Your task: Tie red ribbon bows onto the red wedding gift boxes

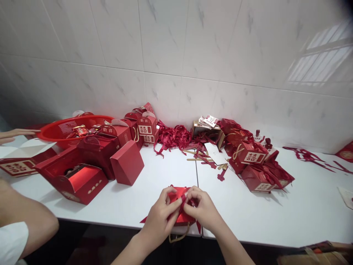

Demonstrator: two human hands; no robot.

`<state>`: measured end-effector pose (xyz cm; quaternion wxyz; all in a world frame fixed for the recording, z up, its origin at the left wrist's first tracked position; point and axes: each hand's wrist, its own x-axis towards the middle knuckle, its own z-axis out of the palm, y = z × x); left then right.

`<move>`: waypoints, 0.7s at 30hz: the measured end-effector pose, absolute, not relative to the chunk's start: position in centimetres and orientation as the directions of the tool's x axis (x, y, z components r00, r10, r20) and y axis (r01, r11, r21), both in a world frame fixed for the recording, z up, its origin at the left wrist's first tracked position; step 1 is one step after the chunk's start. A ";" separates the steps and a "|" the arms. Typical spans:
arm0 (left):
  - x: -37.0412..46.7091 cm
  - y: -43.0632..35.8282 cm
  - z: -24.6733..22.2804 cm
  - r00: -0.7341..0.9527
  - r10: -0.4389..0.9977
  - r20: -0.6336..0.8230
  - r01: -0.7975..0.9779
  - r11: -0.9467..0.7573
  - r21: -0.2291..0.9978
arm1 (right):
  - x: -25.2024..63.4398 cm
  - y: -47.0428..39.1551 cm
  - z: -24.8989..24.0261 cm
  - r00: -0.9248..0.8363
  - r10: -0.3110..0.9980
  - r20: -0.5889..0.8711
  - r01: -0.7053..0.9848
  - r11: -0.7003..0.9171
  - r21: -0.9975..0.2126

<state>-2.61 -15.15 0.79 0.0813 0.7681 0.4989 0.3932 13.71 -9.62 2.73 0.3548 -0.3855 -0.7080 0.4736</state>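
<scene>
A small red box (179, 220) sits at the table's front edge, with a gold cord handle (179, 238) hanging below it. My left hand (162, 212) pinches the dark red ribbon (183, 198) on top of the box, its thumb pressed on the ribbon. From the other side my right hand (200, 207) has thumb and index finger closed at the same ribbon. Ribbon ends stick out on both sides of the box. The fingers partly hide the ribbon's middle.
Red boxes (128, 163) and a red basket (75, 121) stand at left, beside another person's arm (24, 213). A ribbon heap (176, 137) lies by the wall. Finished-looking boxes (252, 156) are piled at right, near a carton (220, 138) of tags.
</scene>
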 end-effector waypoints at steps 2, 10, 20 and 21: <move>-3.1 -15.1 1.5 0.290 0.817 0.498 0.681 -0.542 0.492 | 14.2 -9.2 3.3 -0.524 0.847 0.091 0.258 0.259 -0.931; -4.0 -12.5 2.3 0.387 0.809 0.443 0.518 -0.588 0.621 | 14.5 -7.8 4.0 -0.704 0.709 0.023 0.312 0.339 -0.888; -5.4 -13.1 2.6 0.152 0.845 0.513 0.617 -0.487 0.618 | 16.9 -8.8 4.8 -0.573 0.793 0.207 0.496 0.536 -0.683; -5.4 -13.1 2.9 0.162 0.869 0.467 0.614 -0.460 0.642 | 17.1 -8.9 4.7 -0.562 0.790 0.246 0.510 0.565 -0.648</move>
